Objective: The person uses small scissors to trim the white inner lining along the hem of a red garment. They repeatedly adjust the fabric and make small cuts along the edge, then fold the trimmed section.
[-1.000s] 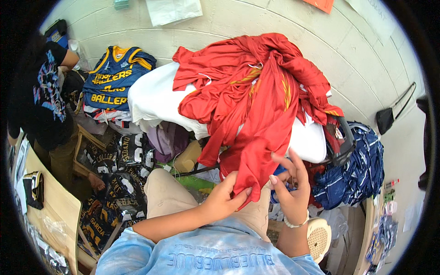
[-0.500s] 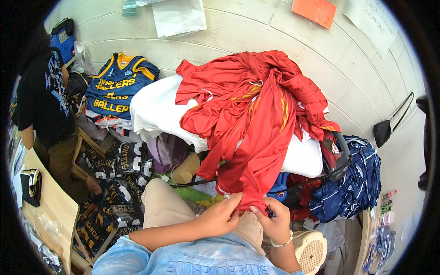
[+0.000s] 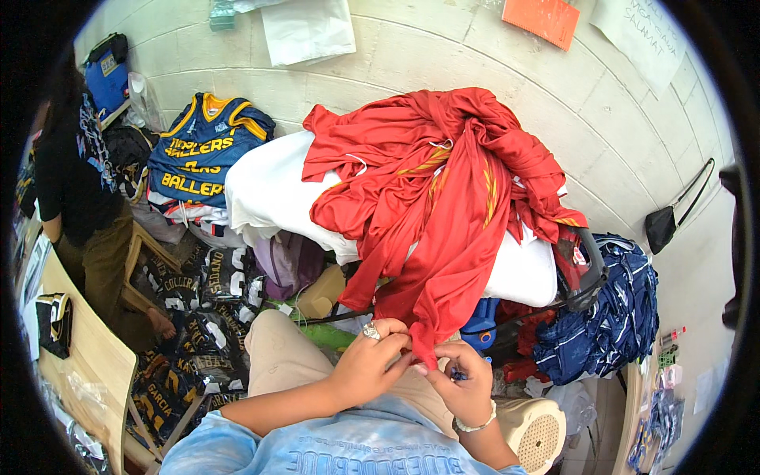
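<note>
Head view, red cloth: the red cloth [image 3: 443, 237] lies heaped over the right half of the white board [image 3: 273, 178] and hangs past its near edge, narrowing to a tip between the two hands.
Left hand: the left hand [image 3: 366, 362], a ring on one finger, pinches the tip between thumb and fingers, just in front of the white board.
Right hand: the right hand [image 3: 467, 384] pinches the same tip from its other side; a small dark blue thing [image 3: 457, 374] sits in its curled fingers, too hidden to tell what it is.
Slipping heap: much of the weight hangs over the near edge of the white board, so a hard tug could drag the pile down.
Snags and nicks: loose white cords [image 3: 359, 164] might catch if the folds are pulled; should the dark blue thing be sharp, working it so near the tip could cut the fabric.
Fabric: bright red, thin and slightly shiny, in deep crumpled folds bunched near the top, with yellow trim [image 3: 491, 191]; whether it is one garment or several, I cannot tell.
Around the white board: a blue and yellow jersey [image 3: 202, 146] at its left end, dark blue clothes [image 3: 603, 309] piled at its right.
</note>
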Available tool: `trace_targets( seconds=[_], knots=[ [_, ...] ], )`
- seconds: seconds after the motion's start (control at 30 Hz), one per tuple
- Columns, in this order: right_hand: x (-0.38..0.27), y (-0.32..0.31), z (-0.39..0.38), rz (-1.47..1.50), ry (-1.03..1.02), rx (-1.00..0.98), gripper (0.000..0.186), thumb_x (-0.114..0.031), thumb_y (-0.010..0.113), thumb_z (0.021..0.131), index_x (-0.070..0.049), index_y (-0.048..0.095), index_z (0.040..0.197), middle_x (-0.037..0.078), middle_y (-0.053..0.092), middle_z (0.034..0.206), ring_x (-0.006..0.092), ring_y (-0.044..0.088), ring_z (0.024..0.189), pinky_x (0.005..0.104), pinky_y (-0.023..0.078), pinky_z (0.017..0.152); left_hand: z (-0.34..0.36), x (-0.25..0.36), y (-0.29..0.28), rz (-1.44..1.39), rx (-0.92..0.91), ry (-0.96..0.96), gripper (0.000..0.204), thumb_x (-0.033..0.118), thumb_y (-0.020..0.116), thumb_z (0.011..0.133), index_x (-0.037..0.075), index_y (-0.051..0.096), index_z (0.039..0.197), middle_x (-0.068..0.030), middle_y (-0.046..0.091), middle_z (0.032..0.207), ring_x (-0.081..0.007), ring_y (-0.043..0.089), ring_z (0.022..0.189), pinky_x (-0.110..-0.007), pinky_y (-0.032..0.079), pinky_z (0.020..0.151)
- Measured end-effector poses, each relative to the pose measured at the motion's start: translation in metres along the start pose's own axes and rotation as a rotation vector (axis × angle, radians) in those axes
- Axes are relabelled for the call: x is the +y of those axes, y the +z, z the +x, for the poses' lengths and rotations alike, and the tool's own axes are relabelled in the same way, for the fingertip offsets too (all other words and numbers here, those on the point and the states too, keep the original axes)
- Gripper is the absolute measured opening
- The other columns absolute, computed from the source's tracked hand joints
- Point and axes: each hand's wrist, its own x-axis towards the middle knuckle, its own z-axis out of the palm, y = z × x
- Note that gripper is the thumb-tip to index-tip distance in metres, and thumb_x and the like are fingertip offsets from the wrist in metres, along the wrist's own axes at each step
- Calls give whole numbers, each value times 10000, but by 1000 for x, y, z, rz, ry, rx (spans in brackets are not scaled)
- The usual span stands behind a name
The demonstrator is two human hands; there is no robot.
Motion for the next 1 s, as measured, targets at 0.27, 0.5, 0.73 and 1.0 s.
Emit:
trace_targets(
  seconds=[0.27,0.5,0.73,1.0],
  knots=[
    [8,-11,14,-131,-258,-68,161,32,711,761,-5,625,892,80,653,816,155,601,719,273,468,644,-7,-22,-12,-333,-162,-173,122,45,618,857,23,537,947,-87,549,922,-207,546,846,-313,436,757],
    [3,-20,13,244,209,-232,103,-31,633,882,8,551,931,34,585,740,82,542,643,233,447,584,-4,-32,-15,-699,-208,-448,104,109,503,976,63,429,1033,17,416,843,-78,405,764,-230,391,708],
    [3,-21,18,485,132,-201,117,-80,587,914,-29,481,916,68,584,802,95,502,532,210,373,473,9,-12,-35,-431,-287,-298,278,133,628,880,39,454,1076,-92,552,933,-174,547,855,-309,450,750],
    [-2,-15,21,416,127,-190,143,-28,586,888,-17,548,1026,35,591,884,52,507,607,184,380,514,11,-19,-37,-232,-354,64,210,40,642,789,4,604,993,-112,591,994,-312,584,896,-375,460,786]
  ],
)
